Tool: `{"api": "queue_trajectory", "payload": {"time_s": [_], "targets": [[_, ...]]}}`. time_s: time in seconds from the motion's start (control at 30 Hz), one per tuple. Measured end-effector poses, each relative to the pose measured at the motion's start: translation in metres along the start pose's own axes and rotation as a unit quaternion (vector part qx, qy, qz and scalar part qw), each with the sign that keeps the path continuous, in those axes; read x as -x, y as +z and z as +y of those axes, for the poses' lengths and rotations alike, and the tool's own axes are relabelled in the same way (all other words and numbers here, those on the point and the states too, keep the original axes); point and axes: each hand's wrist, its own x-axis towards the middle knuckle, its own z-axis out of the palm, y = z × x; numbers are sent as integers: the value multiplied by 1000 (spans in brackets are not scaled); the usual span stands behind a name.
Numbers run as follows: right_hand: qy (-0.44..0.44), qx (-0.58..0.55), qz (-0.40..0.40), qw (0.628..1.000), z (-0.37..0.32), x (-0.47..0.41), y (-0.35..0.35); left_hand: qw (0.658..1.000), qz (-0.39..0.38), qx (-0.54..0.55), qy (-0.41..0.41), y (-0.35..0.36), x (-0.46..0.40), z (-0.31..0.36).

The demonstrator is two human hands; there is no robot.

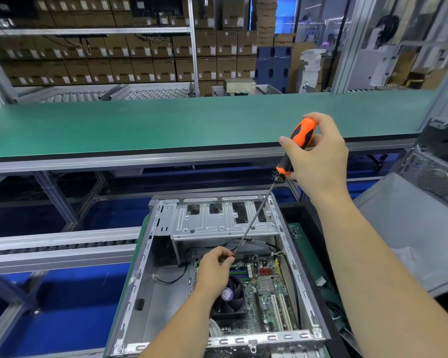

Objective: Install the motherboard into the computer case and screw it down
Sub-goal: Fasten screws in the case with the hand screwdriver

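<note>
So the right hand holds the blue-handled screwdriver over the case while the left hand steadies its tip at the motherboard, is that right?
Not quite: the head view shows the screwdriver handle is orange and black, not blue. The right hand does hold it over the case, and the left hand steadies its tip at the motherboard.

The computer case (145,277) lies open in front of the person, with the motherboard (267,288) inside it toward the right. A fan (232,298) sits on the board's left part. A drive cage (217,218) spans the case's far end. Behind the case runs a long workbench (166,122), with shelves of boxes (114,60) beyond. Another case (435,166) stands at the right.
</note>
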Motion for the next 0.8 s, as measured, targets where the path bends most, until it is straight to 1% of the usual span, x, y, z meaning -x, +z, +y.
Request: {"api": "queue_trajectory", "payload": {"time_s": [0.3, 0.53, 0.7, 0.8], "targets": [[-15, 23, -7, 1000, 0, 2, 3, 999, -11, -28, 27, 4, -2, -3], [-56, 72, 10, 996, 6, 3, 2, 999, -10, -43, 13, 7, -9, -11], [-52, 84, -5, 995, 15, 10, 6, 997, -9, -78, -1, 9, -11, -16], [-49, 85, -11, 995, 19, 13, 8, 995, 7, -100, -12, 9, -12, -19]]}}
